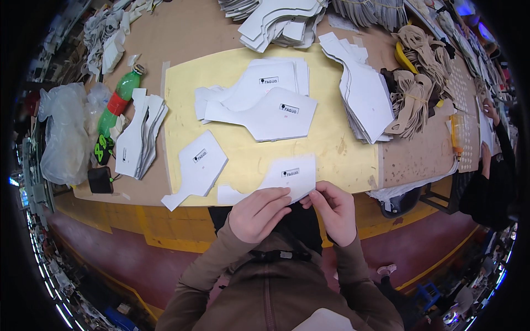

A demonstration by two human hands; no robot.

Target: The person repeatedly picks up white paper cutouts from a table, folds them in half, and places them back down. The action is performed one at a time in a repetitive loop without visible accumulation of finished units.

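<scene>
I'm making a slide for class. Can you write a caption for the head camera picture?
Both hands, left hand and right hand, hold a white cut-out piece at the edge of a yellow mat.

I wear a brown zip-up jacket with long sleeves that reach my wrists. A black strap with a plastic buckle crosses my chest. My left hand [258, 214] and right hand [333, 211] are bare.

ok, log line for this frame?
left hand: grips white cut piece | right hand: grips same piece | place: yellow mat near edge
</scene>
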